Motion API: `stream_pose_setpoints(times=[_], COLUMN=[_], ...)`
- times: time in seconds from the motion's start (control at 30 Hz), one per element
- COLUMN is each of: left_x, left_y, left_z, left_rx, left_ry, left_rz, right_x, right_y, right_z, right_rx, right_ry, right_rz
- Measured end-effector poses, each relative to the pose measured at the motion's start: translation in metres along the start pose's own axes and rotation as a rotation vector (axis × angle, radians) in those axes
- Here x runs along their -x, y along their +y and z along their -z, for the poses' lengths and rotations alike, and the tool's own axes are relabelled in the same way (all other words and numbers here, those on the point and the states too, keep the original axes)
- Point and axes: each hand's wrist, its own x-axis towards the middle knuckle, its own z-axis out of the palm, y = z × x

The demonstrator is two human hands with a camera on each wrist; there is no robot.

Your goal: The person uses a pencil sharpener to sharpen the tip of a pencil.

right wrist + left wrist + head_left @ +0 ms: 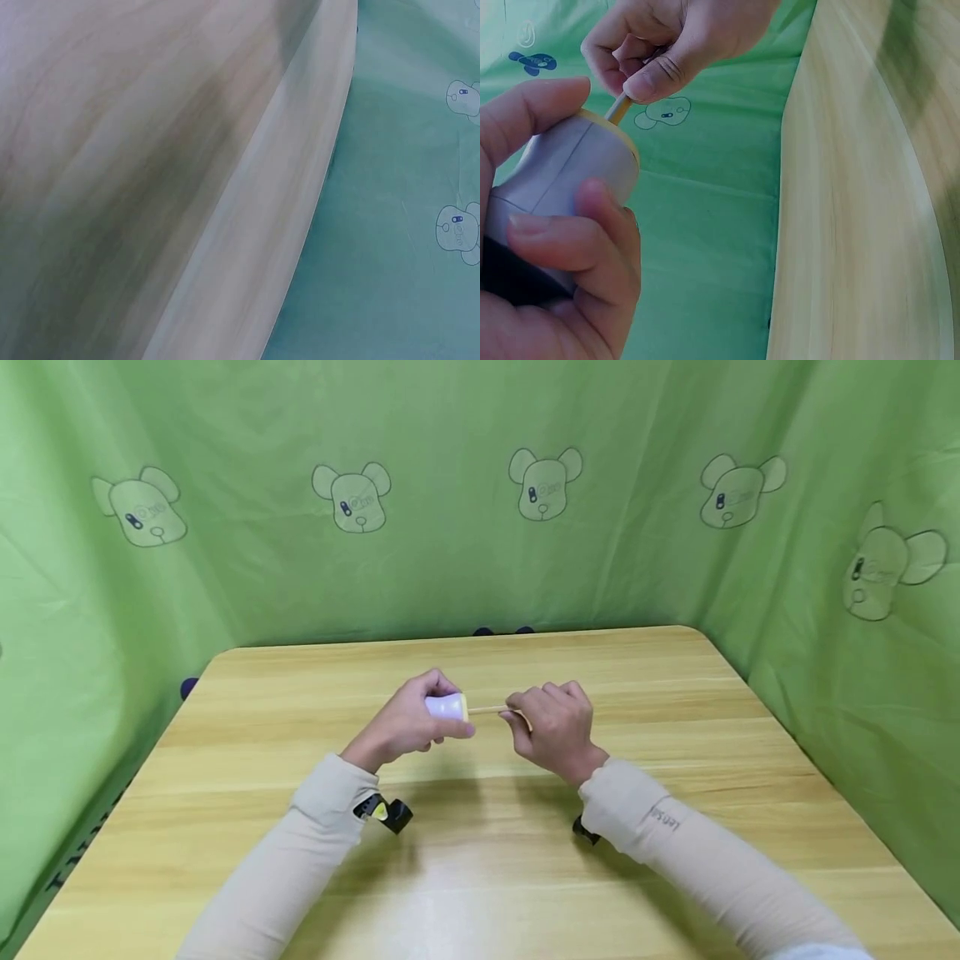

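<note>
My left hand [408,718] holds a pale lilac, waisted cylinder [447,706] on its side above the table, fingers wrapped around it. In the left wrist view the cylinder [574,161] shows a yellow rim at its far end and a black part near the palm. A thin, pale yellowish stick [487,710] runs from the rimmed end to my right hand [555,727], which pinches it between thumb and fingertips. That same stick [619,109] meets the rimmed end in the left wrist view; its inner end is hidden. Neither hand appears in the right wrist view.
Beneath both hands spreads a light wood-grain table [480,877] with rounded far corners. A green curtain [450,568] printed with bear heads surrounds its back and sides. Black wrist cameras [397,816] sit below the sleeves.
</note>
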Motion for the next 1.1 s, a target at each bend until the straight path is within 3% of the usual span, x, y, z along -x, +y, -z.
stream_pose_setpoints(times=[0.7, 1.0, 1.1], left_x=[0.000, 0.001, 0.000], left_y=[-0.003, -0.004, -0.004], left_z=[0.000, 0.000, 0.000], left_rx=[-0.009, -0.037, -0.058], left_ry=[0.005, 0.004, 0.011], left_rz=[-0.012, -0.031, -0.042], right_x=[-0.003, -0.007, -0.009], right_y=[-0.001, -0.004, -0.006], right_z=[0.003, 0.007, 0.011], right_rx=[0.003, -0.021, -0.062], right_ry=[-0.020, -0.088, -0.171], right_rz=[0.020, -0.010, -0.055])
